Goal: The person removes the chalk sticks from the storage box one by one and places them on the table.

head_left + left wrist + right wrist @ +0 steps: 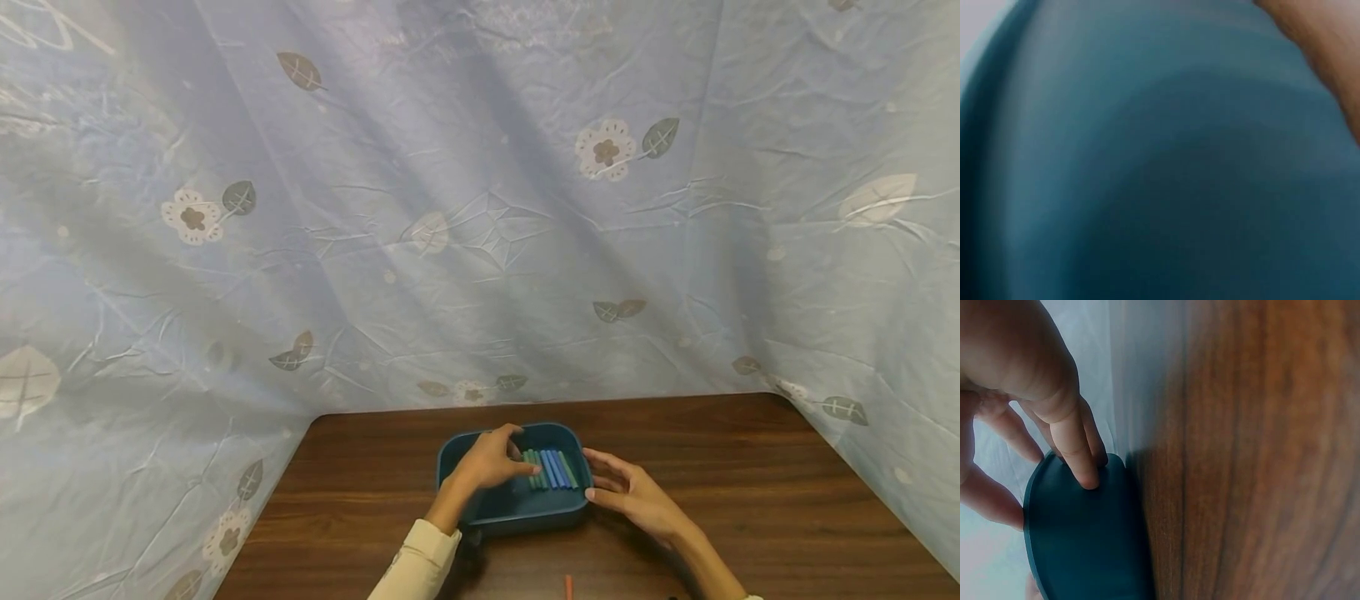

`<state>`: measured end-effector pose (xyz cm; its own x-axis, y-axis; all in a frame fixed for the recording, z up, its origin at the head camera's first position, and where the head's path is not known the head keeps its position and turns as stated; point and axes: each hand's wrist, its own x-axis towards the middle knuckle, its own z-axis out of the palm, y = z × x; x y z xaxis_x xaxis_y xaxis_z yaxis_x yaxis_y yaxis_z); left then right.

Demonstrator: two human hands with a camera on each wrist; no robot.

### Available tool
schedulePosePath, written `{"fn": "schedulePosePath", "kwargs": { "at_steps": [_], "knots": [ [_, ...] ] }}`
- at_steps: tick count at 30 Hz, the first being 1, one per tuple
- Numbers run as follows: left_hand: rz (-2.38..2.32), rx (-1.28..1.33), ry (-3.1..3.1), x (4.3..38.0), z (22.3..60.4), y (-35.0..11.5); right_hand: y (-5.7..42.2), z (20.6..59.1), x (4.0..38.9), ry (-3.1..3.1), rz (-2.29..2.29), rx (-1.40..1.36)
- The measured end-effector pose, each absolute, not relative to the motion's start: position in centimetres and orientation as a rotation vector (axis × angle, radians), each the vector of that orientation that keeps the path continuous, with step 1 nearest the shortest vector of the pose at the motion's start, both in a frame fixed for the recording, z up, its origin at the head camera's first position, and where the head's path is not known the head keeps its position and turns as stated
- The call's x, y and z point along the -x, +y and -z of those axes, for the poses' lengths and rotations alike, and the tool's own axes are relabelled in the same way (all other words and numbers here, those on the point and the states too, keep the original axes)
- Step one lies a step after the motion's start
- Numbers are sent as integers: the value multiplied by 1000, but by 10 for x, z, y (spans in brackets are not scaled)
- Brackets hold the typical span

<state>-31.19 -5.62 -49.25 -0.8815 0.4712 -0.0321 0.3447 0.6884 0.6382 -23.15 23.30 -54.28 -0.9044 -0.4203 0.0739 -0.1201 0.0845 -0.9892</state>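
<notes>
Left hand (487, 460): over the tray (525, 525), thumb and forefinger wide apart beside the sticks (557, 471); whether it pinches one cannot be told. Right hand (636, 500): holds the tray's right end, fingertips (1089, 479) against the outer wall, seemingly to steady it. Sticks: slim, green and blue, side by side, right in tray. Tray: teal, smooth, round-cornered. Near: orange stick (568, 587). Table (337, 500): wood-grained. Far: creased, leaf-printed cloth (450, 292).

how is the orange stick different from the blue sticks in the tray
The orange stick lies on the table, while the blue sticks lie inside the tray. The orange stick shows alone; the blue sticks sit in a row with green sticks. Both are slim; the picture cuts off the orange stick, so lengths can't be compared.
</notes>
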Motion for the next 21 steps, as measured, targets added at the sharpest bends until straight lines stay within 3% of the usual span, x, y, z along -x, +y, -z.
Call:
{"fn": "schedulePosePath", "kwargs": {
  "at_steps": [16, 21],
  "knots": [
    [-807, -612, 2743, 309, 511, -48, 231, 546, 231, 2125, 1904, 545],
    [-825, -662, 2777, 329, 543, -49, 232, 544, 232, 2127, 1914, 538]
  ]
}}
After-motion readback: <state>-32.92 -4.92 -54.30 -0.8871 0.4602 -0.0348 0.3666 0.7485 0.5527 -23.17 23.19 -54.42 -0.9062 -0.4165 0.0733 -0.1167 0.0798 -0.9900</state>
